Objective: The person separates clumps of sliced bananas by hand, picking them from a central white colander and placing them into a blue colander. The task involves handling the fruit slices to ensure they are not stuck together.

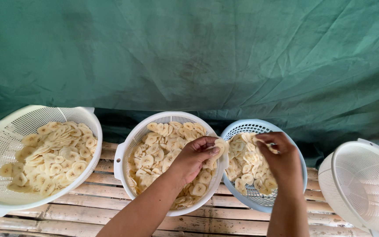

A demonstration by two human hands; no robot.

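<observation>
A single view — from the person's head, looking steeply down and forward at a bamboo-slat worktop [242,221]. It sits close: both forearms enter from the bottom edge, and four plastic baskets fill the lower half — the outer two cut off by the frame. A green tarp [189,52] closes off the upper half.

slices [51,153] in left basket [5,131] | tarp [198,52] behind baskets
</observation>
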